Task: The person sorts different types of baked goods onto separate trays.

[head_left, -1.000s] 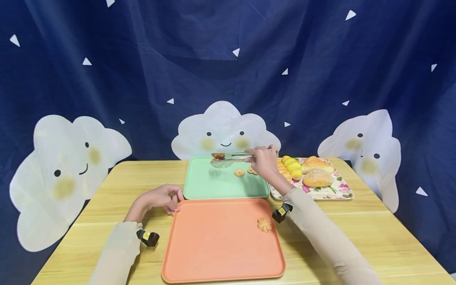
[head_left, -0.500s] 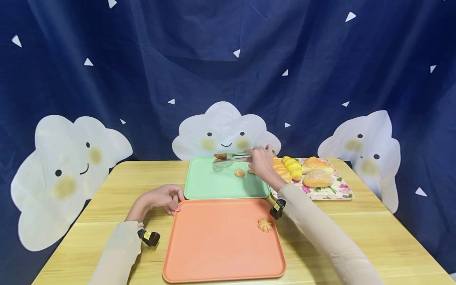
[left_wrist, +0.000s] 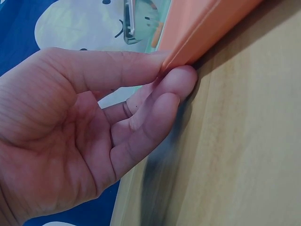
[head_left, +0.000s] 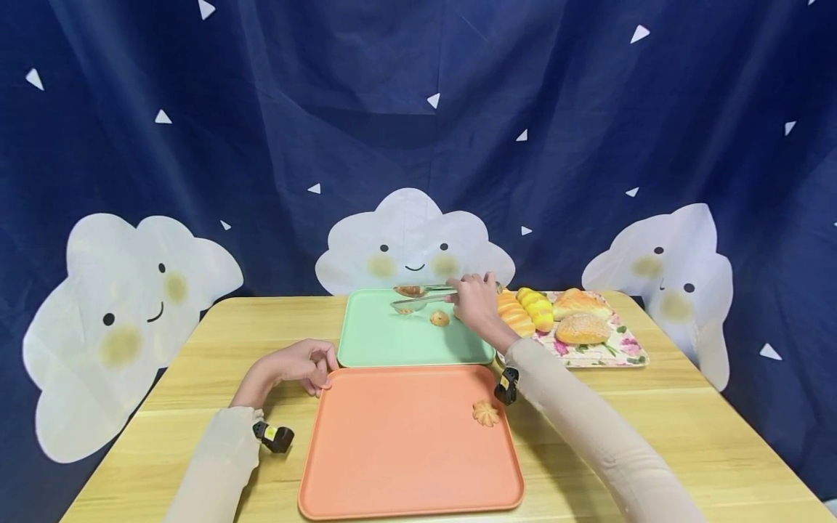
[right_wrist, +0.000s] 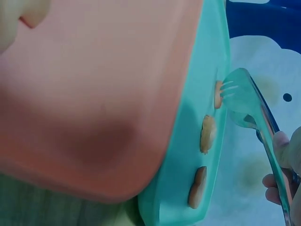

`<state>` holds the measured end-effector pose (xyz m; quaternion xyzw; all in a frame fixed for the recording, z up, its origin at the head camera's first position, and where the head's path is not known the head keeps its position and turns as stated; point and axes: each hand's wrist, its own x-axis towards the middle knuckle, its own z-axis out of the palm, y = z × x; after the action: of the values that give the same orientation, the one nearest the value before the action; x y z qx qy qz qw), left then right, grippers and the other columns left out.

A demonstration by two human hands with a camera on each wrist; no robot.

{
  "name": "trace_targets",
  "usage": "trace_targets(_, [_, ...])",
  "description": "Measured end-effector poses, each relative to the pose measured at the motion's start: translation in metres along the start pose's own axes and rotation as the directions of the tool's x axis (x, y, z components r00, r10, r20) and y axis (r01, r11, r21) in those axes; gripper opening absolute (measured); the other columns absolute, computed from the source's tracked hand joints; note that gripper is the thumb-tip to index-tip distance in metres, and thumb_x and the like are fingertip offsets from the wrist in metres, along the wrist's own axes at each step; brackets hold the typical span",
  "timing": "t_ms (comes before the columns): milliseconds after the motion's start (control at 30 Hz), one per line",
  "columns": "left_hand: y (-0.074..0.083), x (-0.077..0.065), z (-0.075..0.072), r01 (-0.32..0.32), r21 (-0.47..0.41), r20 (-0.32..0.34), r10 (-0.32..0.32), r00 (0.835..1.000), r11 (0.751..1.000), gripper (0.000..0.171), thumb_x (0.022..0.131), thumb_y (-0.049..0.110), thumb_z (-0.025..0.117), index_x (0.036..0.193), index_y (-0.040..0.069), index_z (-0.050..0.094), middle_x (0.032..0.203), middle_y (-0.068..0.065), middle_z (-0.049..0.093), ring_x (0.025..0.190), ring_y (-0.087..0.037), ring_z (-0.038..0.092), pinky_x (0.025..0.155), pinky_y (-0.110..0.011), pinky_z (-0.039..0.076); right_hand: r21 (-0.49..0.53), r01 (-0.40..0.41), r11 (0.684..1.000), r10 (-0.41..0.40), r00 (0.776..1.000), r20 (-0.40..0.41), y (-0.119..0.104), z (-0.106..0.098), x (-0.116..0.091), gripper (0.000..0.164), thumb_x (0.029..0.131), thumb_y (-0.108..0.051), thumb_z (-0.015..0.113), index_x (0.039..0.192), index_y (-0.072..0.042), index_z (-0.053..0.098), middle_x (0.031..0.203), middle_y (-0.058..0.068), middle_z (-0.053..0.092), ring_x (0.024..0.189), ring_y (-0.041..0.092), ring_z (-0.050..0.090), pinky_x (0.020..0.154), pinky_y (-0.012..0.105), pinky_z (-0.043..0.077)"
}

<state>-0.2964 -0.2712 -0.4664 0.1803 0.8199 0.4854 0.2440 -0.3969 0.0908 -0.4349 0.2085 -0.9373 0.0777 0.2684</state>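
My right hand (head_left: 477, 301) holds metal tongs (head_left: 425, 293) above the green tray (head_left: 373, 349). The tongs stand apart, their forked end close to one cookie (right_wrist: 218, 94). In the right wrist view a second cookie (right_wrist: 207, 134) and a third cookie (right_wrist: 197, 187) lie along the same tray; my hand hides one of them from the head camera. A brown patch shows on the upper tong end, and I cannot tell whether it is a reflection. My left hand (left_wrist: 94, 108) pinches the corner of the orange tray (head_left: 405, 443) between thumb and finger.
A ridged, flower-shaped cookie (head_left: 486, 413) lies at the right side of the orange tray. Right of the green tray, a flowered tray (head_left: 628, 352) bears several breads, among them a yellow roll (head_left: 536, 309) and a seeded bun (head_left: 582, 329). A dark blue curtain (head_left: 418, 145) hangs behind the table.
My right hand and the tongs have shifted slightly right and down. The cookie beside my right hand is now covered from the head camera. My left hand keeps its place at the orange tray's corner.
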Motion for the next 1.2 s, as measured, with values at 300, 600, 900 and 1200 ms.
trace_targets(300, [-0.001,0.002,0.001,-0.012,0.002,0.005,0.012,1.000,1.000,0.025,0.079,-0.004,0.071,0.100,-0.009,0.058,0.067,-0.004,0.064,0.062,-0.018,0.069,0.057,-0.028,0.057,0.006,0.030,1.000,-0.030,0.999,-0.027,-0.001,-0.005,-0.005,0.034,0.086,-0.006,0.075,0.120,-0.013,0.073,0.091,0.012,0.069,0.078,0.030,0.056,0.078,0.044,0.031])
trace_targets(600, [-0.001,0.002,0.002,-0.021,0.005,0.012,0.021,1.000,1.000,0.027,0.079,-0.005,0.070,0.100,-0.012,0.056,0.067,-0.004,0.064,0.062,-0.018,0.069,0.057,-0.027,0.056,-0.069,0.160,0.985,-0.170,0.970,-0.177,0.008,-0.019,-0.016,0.038,0.090,-0.032,0.076,0.121,-0.010,0.070,0.089,0.013,0.067,0.080,0.031,0.063,0.065,0.041,0.047])
trace_targets(900, [0.000,0.002,0.002,-0.009,0.013,0.004,0.009,1.000,1.000,0.027,0.078,-0.004,0.070,0.100,-0.011,0.056,0.068,-0.004,0.063,0.062,-0.018,0.068,0.058,-0.027,0.056,-0.164,0.323,0.932,-0.354,0.906,-0.232,0.040,-0.055,-0.032,0.046,0.091,-0.037,0.074,0.126,-0.008,0.067,0.084,0.012,0.062,0.064,0.025,0.055,0.044,0.030,0.036])
trace_targets(1200, [-0.002,0.001,0.001,0.010,0.022,-0.008,-0.010,1.000,1.000,0.026,0.078,-0.003,0.071,0.099,-0.008,0.057,0.069,-0.005,0.062,0.063,-0.019,0.068,0.058,-0.027,0.056,-0.176,0.472,0.864,-0.503,0.828,-0.247,0.084,-0.078,-0.064,0.066,0.106,-0.058,0.038,0.125,-0.001,0.066,0.080,0.012,0.056,0.060,0.023,0.047,0.044,0.027,0.028])
